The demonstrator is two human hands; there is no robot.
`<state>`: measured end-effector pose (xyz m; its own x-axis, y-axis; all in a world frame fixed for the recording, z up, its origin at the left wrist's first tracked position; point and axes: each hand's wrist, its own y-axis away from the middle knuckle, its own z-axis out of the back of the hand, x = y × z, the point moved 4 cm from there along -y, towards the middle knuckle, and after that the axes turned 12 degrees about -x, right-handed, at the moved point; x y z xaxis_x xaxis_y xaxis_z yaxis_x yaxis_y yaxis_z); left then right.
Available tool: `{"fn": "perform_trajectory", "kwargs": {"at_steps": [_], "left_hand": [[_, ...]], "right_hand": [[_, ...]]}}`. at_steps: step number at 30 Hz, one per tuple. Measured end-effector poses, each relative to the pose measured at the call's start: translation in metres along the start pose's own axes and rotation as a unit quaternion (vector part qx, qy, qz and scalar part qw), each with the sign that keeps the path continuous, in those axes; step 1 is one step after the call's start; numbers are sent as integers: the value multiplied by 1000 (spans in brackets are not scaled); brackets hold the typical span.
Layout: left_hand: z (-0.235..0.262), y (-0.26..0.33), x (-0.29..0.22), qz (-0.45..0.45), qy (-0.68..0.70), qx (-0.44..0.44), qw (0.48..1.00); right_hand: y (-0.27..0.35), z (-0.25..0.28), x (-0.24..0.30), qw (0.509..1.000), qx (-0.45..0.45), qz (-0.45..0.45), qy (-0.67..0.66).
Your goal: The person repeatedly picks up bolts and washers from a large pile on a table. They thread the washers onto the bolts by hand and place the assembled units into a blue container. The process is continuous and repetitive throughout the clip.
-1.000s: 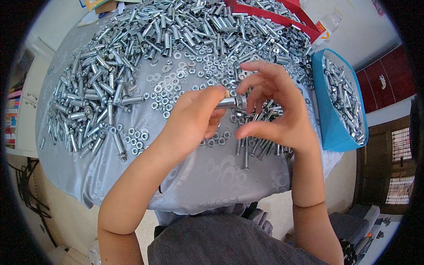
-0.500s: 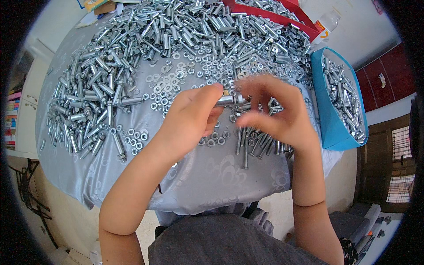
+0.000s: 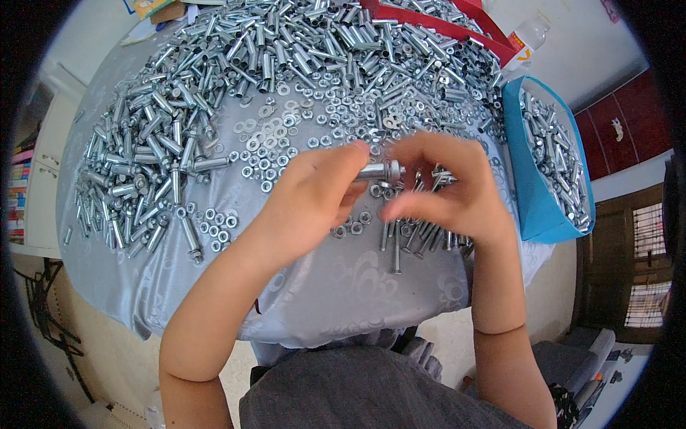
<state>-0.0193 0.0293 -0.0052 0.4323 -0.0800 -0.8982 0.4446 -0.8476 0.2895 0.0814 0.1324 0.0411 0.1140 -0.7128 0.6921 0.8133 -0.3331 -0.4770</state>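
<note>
My left hand (image 3: 314, 196) grips a silver bolt with a sleeve (image 3: 377, 171), held level above the table. My right hand (image 3: 446, 189) pinches the bolt's far end, fingers curled around a nut or washer on it. Beneath both hands lie loose bolts (image 3: 407, 239) and nuts on a grey patterned cloth (image 3: 343, 286).
A big heap of metal sleeves and bolts (image 3: 214, 86) covers the far and left table. Washers and nuts (image 3: 286, 136) are scattered in the middle. A blue bin (image 3: 532, 193) of assembled bolts stands at the right, a red tray (image 3: 443, 25) behind.
Both hands stay together on the bolt. My right fingers have shifted around its end, and the pair of hands has drifted slightly left.
</note>
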Motion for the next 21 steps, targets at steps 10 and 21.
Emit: {"fn": "perform_trajectory", "kwargs": {"at_steps": [10,21], "left_hand": [[0,-2,-1,-31,-29,-27,999],[-1,-3,0,-81,-81,-28,993]], "right_hand": [[-1,-3,2,997,-49,-40,-36],[1,-5,-3,995,-34,-83,-34]]}}
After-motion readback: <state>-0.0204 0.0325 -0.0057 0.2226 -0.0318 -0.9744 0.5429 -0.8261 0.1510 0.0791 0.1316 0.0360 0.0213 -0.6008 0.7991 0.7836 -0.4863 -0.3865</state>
